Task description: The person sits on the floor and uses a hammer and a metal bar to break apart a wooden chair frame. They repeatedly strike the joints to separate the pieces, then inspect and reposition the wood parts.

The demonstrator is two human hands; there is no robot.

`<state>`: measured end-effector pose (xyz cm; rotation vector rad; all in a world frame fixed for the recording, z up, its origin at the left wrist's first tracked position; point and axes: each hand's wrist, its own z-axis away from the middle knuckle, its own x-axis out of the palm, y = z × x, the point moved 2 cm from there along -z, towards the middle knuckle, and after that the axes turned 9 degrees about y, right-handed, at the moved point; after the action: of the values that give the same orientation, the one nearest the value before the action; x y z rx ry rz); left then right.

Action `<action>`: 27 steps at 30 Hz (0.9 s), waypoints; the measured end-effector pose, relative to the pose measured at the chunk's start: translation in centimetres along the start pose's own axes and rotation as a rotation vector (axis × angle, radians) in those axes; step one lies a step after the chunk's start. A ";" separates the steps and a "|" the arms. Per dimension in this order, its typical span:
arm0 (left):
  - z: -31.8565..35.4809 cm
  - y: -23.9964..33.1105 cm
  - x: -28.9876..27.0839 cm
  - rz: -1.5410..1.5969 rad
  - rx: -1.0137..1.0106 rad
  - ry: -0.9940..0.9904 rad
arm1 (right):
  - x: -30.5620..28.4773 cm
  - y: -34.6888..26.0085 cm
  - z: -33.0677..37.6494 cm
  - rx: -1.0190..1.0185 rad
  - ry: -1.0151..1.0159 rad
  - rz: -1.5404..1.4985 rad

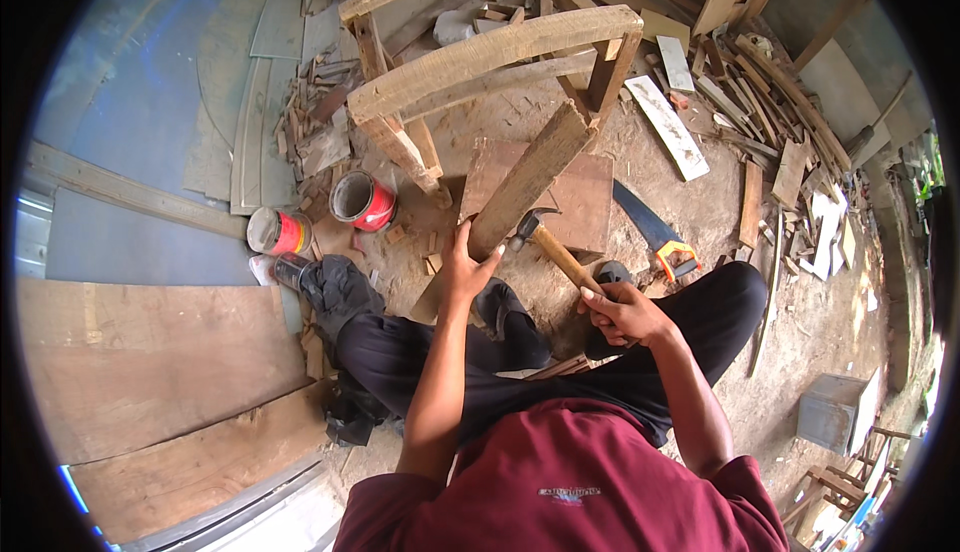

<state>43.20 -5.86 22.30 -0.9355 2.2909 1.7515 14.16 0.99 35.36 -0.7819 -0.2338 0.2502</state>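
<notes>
My left hand [468,267] grips the near end of a rough wooden board [533,174], fingers wrapped along its edge. The board slants up and away over a flat brown wooden block [583,202]. In my right hand [622,314] is a claw hammer [556,251], held by its wooden handle. The hammer's metal head lies beside the board's near end, close to my left fingers; whether it touches the wood I cannot tell. Beyond the board stands a wooden frame [490,52] with curved rails and legs.
A handsaw [655,232] with an orange and black handle lies right of the block. Two red cans [372,214] stand at the left. Wood scraps [790,172] pile up at the right, near a white board [668,130]. A grey box [835,410] sits at lower right.
</notes>
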 end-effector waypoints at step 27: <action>1.6 -0.8 5.0 -0.469 -0.088 -0.104 | 1.6 1.1 -0.8 0.035 -0.285 -0.551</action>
<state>39.18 -6.53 18.93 -1.2410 1.7563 1.6545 15.72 1.67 34.19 -0.6183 -0.6983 -0.1586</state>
